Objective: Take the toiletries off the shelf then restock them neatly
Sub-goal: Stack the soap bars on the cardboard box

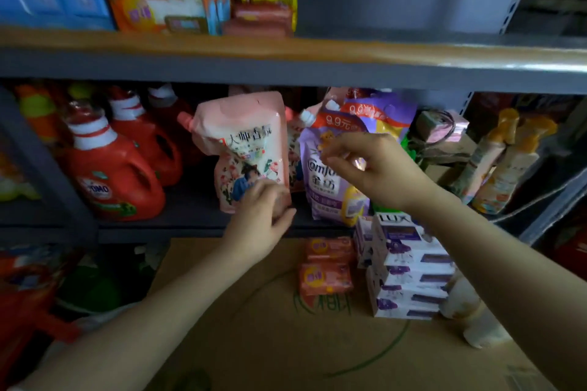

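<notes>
A pink spouted refill pouch [244, 143] stands tilted on the middle shelf [178, 222]. My left hand [263, 216] grips its lower right corner. Right of it stands a purple Comfort refill pouch [327, 174], with another purple pouch behind. My right hand [371, 165] hovers in front of the purple pouch, fingers curled and apart, holding nothing that I can see. On a cardboard box [254, 327] below lie white and purple Lux soap boxes [409, 270] in a stack and two orange soap packs [327, 267].
Red detergent jugs [117, 168] fill the middle shelf's left side. Spray bottles [502, 162] stand at far right. The top shelf [286, 51] carries blue boxes [54, 0] and orange, red and yellow soap packs [203, 6]. Red items sit at lower left.
</notes>
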